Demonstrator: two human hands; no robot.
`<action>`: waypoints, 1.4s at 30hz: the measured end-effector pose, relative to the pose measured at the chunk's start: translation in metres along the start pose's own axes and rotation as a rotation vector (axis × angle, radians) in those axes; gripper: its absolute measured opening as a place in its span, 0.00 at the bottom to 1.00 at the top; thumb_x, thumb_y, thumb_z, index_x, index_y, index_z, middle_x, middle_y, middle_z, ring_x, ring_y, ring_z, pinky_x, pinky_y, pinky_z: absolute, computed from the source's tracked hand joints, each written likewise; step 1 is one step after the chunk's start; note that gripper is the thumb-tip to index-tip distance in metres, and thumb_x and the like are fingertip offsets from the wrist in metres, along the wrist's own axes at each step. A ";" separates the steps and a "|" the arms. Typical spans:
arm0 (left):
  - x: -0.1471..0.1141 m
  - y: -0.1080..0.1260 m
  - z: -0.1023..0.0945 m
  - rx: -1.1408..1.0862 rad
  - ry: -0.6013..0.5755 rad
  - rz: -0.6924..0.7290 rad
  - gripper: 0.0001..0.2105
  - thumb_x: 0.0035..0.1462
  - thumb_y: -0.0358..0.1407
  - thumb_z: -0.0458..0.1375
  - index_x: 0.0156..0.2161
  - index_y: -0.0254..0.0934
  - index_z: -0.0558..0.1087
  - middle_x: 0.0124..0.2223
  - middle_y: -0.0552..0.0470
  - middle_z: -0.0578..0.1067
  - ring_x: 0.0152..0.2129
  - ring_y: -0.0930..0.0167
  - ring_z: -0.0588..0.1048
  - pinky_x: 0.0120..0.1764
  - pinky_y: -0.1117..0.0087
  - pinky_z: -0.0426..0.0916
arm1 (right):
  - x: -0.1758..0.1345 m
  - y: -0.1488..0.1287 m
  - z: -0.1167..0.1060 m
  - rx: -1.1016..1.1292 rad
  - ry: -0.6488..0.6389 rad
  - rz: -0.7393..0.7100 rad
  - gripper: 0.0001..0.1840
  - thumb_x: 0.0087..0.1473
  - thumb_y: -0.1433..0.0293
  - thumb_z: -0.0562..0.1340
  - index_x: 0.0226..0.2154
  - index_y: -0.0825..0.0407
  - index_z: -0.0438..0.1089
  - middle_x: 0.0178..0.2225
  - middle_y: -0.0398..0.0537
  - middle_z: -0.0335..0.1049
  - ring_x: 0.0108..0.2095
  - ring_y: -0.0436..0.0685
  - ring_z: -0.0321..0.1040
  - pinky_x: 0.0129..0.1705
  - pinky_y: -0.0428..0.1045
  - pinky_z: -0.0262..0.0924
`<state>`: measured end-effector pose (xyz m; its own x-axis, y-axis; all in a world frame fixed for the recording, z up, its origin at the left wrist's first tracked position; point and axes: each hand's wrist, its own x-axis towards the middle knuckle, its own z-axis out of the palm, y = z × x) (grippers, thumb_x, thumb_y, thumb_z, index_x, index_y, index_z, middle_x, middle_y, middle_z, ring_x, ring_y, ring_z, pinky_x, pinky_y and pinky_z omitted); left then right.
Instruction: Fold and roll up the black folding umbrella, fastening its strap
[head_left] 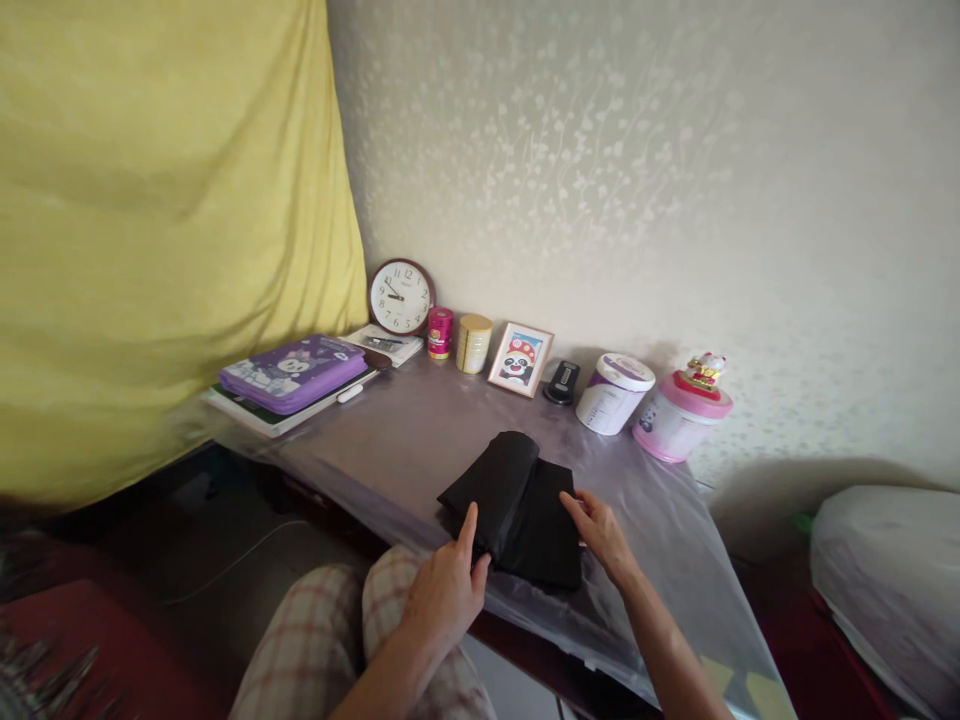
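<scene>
A piece of folded black cloth (pixel 541 525) lies on the table near its front edge. Its left part is turned over in a rounded, raised fold, while the right part lies flat. My left hand (pixel 448 580) grips the near left edge, index finger stretched along the top and thumb at the fold; its other fingers are partly hidden. At the right edge, my right hand (pixel 600 528) pinches the cloth between thumb and fingers.
Along the wall stand a round clock (pixel 401 297), a pink can (pixel 440 333), a yellow tin (pixel 474 344), a framed panda picture (pixel 520 360), a black device (pixel 562 383), a white tub (pixel 615 394) and a pink tub (pixel 679 420). A purple case (pixel 292 373) rests on books at left.
</scene>
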<state>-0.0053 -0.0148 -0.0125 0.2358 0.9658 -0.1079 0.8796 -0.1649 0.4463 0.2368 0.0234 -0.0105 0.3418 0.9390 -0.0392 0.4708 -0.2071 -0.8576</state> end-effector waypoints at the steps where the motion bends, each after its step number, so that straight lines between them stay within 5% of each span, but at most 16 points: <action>1: 0.000 0.000 0.000 -0.012 0.002 0.008 0.29 0.61 0.39 0.45 0.64 0.37 0.40 0.38 0.47 0.76 0.34 0.67 0.74 0.33 0.71 0.61 | 0.000 0.002 0.000 -0.022 0.004 -0.020 0.22 0.44 0.54 0.60 0.33 0.55 0.71 0.19 0.42 0.68 0.21 0.52 0.66 0.17 0.43 0.57; 15: 0.001 0.000 -0.001 -0.045 -0.013 0.020 0.29 0.61 0.39 0.45 0.64 0.35 0.40 0.39 0.45 0.76 0.35 0.67 0.74 0.36 0.70 0.61 | 0.004 0.013 0.001 0.028 -0.001 -0.053 0.17 0.43 0.57 0.61 0.28 0.53 0.73 0.18 0.42 0.68 0.22 0.53 0.66 0.19 0.44 0.56; 25: 0.001 0.001 0.000 -0.032 -0.012 0.004 0.29 0.61 0.39 0.45 0.64 0.36 0.40 0.39 0.46 0.76 0.35 0.68 0.73 0.35 0.71 0.61 | -0.005 -0.027 -0.004 0.282 -0.117 0.042 0.23 0.43 0.53 0.61 0.34 0.55 0.73 0.20 0.45 0.70 0.21 0.53 0.66 0.20 0.45 0.57; 33: 0.002 -0.001 0.001 -0.058 0.006 0.018 0.29 0.61 0.38 0.45 0.64 0.35 0.42 0.39 0.46 0.76 0.35 0.67 0.74 0.35 0.71 0.60 | 0.011 -0.063 0.028 0.410 -0.186 0.011 0.18 0.44 0.58 0.62 0.35 0.53 0.70 0.26 0.43 0.72 0.24 0.50 0.67 0.24 0.43 0.60; 42: 0.002 -0.002 0.002 -0.037 -0.003 0.009 0.28 0.60 0.38 0.46 0.63 0.34 0.46 0.39 0.43 0.76 0.36 0.66 0.74 0.35 0.71 0.61 | 0.027 -0.069 0.063 0.340 -0.223 -0.026 0.16 0.51 0.64 0.58 0.41 0.55 0.65 0.29 0.49 0.75 0.30 0.53 0.73 0.31 0.46 0.64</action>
<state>-0.0058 -0.0125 -0.0154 0.2449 0.9637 -0.1061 0.8615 -0.1661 0.4798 0.1623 0.0801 0.0159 0.1311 0.9869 -0.0937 0.1688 -0.1154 -0.9789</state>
